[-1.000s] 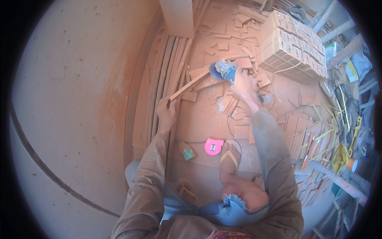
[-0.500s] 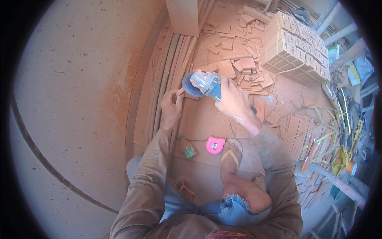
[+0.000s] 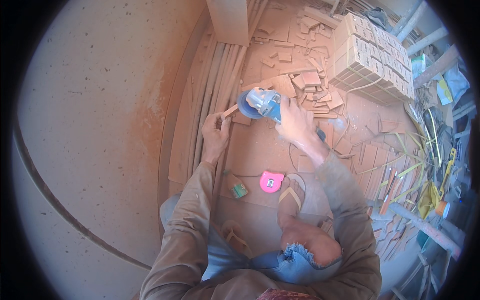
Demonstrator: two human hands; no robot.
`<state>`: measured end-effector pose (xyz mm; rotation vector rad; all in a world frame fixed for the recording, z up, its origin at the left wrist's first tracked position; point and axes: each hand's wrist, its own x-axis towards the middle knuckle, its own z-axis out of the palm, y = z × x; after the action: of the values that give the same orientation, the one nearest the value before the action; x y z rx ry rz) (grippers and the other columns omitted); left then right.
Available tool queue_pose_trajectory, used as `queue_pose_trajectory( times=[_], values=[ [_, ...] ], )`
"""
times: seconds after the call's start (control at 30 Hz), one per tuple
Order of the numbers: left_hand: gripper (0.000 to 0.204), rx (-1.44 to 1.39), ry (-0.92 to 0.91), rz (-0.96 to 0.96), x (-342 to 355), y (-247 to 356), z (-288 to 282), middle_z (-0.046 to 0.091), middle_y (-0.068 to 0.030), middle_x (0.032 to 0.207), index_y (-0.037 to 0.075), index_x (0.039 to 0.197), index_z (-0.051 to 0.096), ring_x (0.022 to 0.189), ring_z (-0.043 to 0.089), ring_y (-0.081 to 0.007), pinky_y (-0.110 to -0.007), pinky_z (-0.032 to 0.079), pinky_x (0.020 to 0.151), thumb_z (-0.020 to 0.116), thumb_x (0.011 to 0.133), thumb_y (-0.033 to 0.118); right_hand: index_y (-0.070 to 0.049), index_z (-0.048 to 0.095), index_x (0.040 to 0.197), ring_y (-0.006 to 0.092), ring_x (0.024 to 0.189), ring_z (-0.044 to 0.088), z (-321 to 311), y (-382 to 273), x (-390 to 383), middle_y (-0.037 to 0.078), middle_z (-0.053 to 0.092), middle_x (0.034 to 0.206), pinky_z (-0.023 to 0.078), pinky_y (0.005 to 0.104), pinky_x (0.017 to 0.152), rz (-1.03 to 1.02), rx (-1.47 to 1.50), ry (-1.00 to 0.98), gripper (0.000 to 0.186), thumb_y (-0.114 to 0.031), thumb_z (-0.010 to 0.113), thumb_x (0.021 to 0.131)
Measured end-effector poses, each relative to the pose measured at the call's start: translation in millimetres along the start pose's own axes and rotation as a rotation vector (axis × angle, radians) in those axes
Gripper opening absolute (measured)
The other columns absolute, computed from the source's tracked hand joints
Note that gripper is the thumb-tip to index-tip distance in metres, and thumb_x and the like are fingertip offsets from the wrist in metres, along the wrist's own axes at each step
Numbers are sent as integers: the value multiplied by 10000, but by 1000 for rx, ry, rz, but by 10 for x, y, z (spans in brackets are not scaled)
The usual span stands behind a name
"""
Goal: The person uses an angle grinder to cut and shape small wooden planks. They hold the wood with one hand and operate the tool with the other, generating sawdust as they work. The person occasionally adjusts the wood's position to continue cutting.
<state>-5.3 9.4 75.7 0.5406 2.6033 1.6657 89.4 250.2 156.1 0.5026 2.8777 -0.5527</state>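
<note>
The left hand (image 3: 216, 135) is pinching a tile strip (image 3: 231, 111), fingers nearly together, its far end sitting by the disc (image 3: 247, 106) of a grinder (image 3: 270, 104) that the right hand (image 3: 297, 122), fingers curled, is gripping. Probably light, stiff and brittle, the strip is suiting a near-end hold.

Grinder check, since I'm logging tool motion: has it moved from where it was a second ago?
Yes: judged against the pink tape measure, the grinder has shifted left and nearer to it.
</note>
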Motion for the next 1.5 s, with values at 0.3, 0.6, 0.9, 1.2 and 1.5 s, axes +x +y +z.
queue_pose_trajectory(
  times=[0.3,0.6,0.9,1.2,1.5],
  values=[
    [166,70,-32,-2,-13,-121,-54,653,-73,878,-20,1038,675,791,634,-126,-306,519,716,704,985,135,9,484,1262,418,1018,717,108,432,343,257,665,1166,567,519,845,138,-50,16,557,-120,750,790],
    [130,108,-48,48,-64,-140,-41,642,-104,931,-11,1054,675,836,654,-193,-332,534,735,698,949,61,17,487,1252,425,1025,716,119,774,563,273,659,1182,564,497,872,239,-72,84,531,-117,735,802],
    [379,322,-419,548,-264,121,-52,597,-124,947,8,1177,668,850,644,-314,-406,549,714,691,801,-39,12,466,1330,402,1139,680,51,919,420,244,674,1233,525,529,952,409,99,114,671,-227,766,780],
    [293,371,-560,730,-466,173,177,556,-97,898,46,1081,673,846,634,-278,-401,535,648,680,788,44,26,460,1356,423,1161,665,29,953,239,284,686,1209,526,497,980,500,259,83,803,-313,816,721],
    [235,313,-496,690,-435,255,224,577,-95,859,56,999,670,772,640,-274,-393,540,614,770,786,63,35,471,1357,434,1160,659,213,1143,188,290,686,1206,526,491,977,468,335,92,819,-310,816,699]
  ],
)
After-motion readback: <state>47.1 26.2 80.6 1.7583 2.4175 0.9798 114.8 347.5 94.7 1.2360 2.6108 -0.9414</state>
